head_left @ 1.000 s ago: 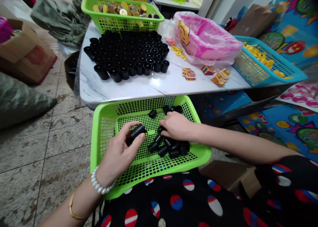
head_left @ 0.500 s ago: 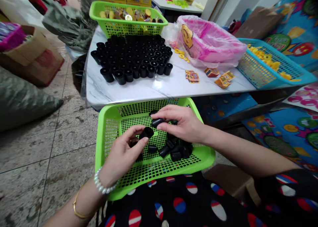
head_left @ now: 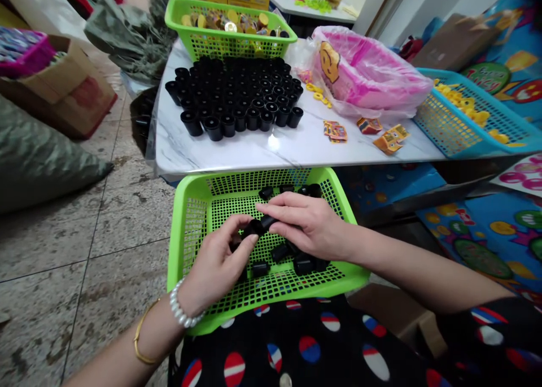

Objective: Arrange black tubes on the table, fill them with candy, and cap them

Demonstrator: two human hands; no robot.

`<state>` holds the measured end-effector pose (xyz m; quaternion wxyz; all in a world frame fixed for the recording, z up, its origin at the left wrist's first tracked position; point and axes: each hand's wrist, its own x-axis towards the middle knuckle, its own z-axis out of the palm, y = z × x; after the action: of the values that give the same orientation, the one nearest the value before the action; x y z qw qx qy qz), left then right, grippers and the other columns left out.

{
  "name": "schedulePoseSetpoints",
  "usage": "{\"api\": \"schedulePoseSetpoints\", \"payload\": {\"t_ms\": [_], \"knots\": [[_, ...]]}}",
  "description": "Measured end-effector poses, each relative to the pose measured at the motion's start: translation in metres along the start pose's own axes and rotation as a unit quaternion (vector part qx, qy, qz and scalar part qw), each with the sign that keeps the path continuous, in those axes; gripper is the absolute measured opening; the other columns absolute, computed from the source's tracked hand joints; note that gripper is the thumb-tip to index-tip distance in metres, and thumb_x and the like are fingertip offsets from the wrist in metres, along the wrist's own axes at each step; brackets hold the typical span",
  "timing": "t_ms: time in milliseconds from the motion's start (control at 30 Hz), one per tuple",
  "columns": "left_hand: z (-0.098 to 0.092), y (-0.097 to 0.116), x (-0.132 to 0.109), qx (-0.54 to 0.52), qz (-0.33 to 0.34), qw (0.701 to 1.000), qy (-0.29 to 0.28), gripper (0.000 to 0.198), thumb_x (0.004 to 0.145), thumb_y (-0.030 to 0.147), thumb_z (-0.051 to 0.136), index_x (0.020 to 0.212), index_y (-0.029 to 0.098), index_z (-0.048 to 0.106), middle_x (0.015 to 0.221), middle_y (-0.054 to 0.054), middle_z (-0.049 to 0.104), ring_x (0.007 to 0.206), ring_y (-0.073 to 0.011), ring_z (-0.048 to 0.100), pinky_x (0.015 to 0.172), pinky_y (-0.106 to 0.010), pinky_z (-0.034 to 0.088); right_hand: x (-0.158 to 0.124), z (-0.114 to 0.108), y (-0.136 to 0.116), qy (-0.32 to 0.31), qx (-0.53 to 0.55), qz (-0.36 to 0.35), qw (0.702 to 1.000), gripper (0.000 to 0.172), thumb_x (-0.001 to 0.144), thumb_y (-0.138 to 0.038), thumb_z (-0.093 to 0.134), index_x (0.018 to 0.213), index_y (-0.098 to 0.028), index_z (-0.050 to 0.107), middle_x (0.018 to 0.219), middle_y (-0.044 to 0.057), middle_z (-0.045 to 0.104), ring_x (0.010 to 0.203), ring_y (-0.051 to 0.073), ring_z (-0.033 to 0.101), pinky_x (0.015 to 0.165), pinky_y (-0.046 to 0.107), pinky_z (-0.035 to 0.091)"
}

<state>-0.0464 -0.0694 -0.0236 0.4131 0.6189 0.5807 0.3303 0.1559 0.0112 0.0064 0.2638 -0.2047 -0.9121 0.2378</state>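
Observation:
My left hand (head_left: 224, 262) grips a black plastic cup (head_left: 253, 229), its open mouth turned toward the right. Between the thumb and fingers of my right hand (head_left: 307, 223) is a smaller black cylinder (head_left: 266, 222), whose end meets the mouth of that cup. How far one sits inside the other I cannot tell. Both hands are over a green plastic basket (head_left: 180, 251) on my lap. Loose black cylinders (head_left: 260, 269) lie in it, several of them partly hidden under my right hand. Part of the left hand's contents is hidden by its fingers.
Rows of black cups (head_left: 228, 101) stand on the marble-patterned table (head_left: 203, 158). Behind them sits a green basket (head_left: 237, 43) of gold-topped pieces. A pink basket (head_left: 368, 87) in plastic, small printed packets (head_left: 389, 139) and a blue basket (head_left: 466, 127) of yellow parts are to the right.
My right hand has brought the smaller cylinder down and against the mouth of the cup in my left hand. The whole view has shifted slightly.

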Motion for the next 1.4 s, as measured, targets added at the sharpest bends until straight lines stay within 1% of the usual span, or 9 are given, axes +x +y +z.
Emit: {"api": "schedulePoseSetpoints", "payload": {"t_ms": [367,800,933,1000,1067,1167,1233,1333,1400], "knots": [[-0.003,0.000,0.001,0.031,0.036,0.999,0.025,0.025,0.091,0.030,0.056,0.113,0.018,0.056,0.068,0.004,0.055,0.050,-0.0086,0.045,0.045,-0.021,0.035,0.005,-0.001,-0.001,0.079,0.044,0.035,0.995,0.034,0.094,-0.022,0.057,0.126,-0.013,0.063,0.106,0.011,0.066,0.094,0.017,0.064,0.084,0.033,0.055],[-0.004,-0.002,0.001,-0.007,0.032,0.999,0.013,0.028,0.091,0.032,0.056,0.115,0.018,0.057,0.077,0.000,0.060,0.060,-0.0120,0.051,0.052,-0.024,0.042,0.005,0.009,0.003,-0.011,0.033,-0.015,0.999,0.037,0.098,-0.025,0.049,0.131,-0.010,0.058,0.111,0.014,0.064,0.101,0.018,0.061,0.089,0.035,0.054],[-0.001,-0.005,0.003,-0.098,0.034,0.995,-0.007,0.026,0.094,0.032,0.052,0.115,0.019,0.059,0.098,-0.004,0.065,0.085,-0.0163,0.061,0.080,-0.030,0.051,-0.001,0.022,-0.004,-0.099,0.056,0.029,0.993,0.051,0.101,-0.032,0.040,0.143,-0.005,0.042,0.144,0.023,0.044,0.135,0.026,0.041,0.111,0.048,0.038],[0.000,-0.006,0.002,-0.098,0.034,0.994,-0.033,0.028,0.094,0.033,0.050,0.117,0.019,0.058,0.097,-0.004,0.066,0.084,-0.0169,0.061,0.081,-0.032,0.052,-0.004,0.024,-0.010,-0.149,0.080,0.085,0.982,0.056,0.102,-0.036,0.036,0.149,-0.006,0.032,0.156,0.023,0.024,0.146,0.028,0.022,0.115,0.050,0.030],[-0.001,-0.007,0.000,-0.072,0.036,0.994,-0.070,0.030,0.094,0.036,0.051,0.119,0.020,0.058,0.089,-0.003,0.066,0.077,-0.0170,0.060,0.076,-0.031,0.053,-0.005,0.021,-0.016,-0.198,0.114,0.123,0.966,0.060,0.102,-0.039,0.034,0.151,-0.005,0.026,0.159,0.024,0.015,0.149,0.028,0.014,0.116,0.048,0.029],[-0.003,-0.005,-0.001,-0.057,0.018,0.992,-0.108,0.030,0.093,0.038,0.053,0.117,0.021,0.060,0.084,-0.002,0.066,0.071,-0.0166,0.059,0.070,-0.030,0.053,-0.003,0.009,-0.017,-0.246,0.152,0.099,0.952,0.064,0.100,-0.041,0.040,0.150,-0.003,0.028,0.157,0.026,0.023,0.148,0.027,0.020,0.115,0.045,0.032],[-0.006,-0.001,0.000,-0.095,-0.011,0.990,-0.099,0.032,0.094,0.038,0.052,0.120,0.022,0.058,0.075,0.000,0.063,0.063,-0.0151,0.058,0.060,-0.027,0.051,0.002,0.001,-0.010,-0.206,0.141,0.082,0.965,0.056,0.099,-0.039,0.045,0.145,-0.007,0.039,0.148,0.021,0.042,0.140,0.024,0.038,0.111,0.043,0.038],[-0.011,0.005,0.005,-0.203,-0.032,0.979,0.006,0.032,0.093,0.037,0.055,0.122,0.024,0.054,0.078,0.001,0.061,0.056,-0.0117,0.057,0.049,-0.022,0.046,0.015,0.002,0.002,-0.100,0.035,0.138,0.985,0.035,0.098,-0.030,0.048,0.125,-0.010,0.060,0.117,0.015,0.066,0.109,0.021,0.061,0.097,0.041,0.048],[-0.014,0.008,0.008,-0.270,-0.031,0.958,0.090,0.027,0.091,0.034,0.058,0.116,0.026,0.054,0.099,-0.003,0.061,0.062,-0.0111,0.060,0.048,-0.021,0.046,0.025,0.016,0.003,-0.134,-0.039,0.152,0.978,0.028,0.096,-0.026,0.050,0.109,-0.009,0.068,0.102,0.013,0.068,0.095,0.022,0.064,0.086,0.039,0.051]]}}
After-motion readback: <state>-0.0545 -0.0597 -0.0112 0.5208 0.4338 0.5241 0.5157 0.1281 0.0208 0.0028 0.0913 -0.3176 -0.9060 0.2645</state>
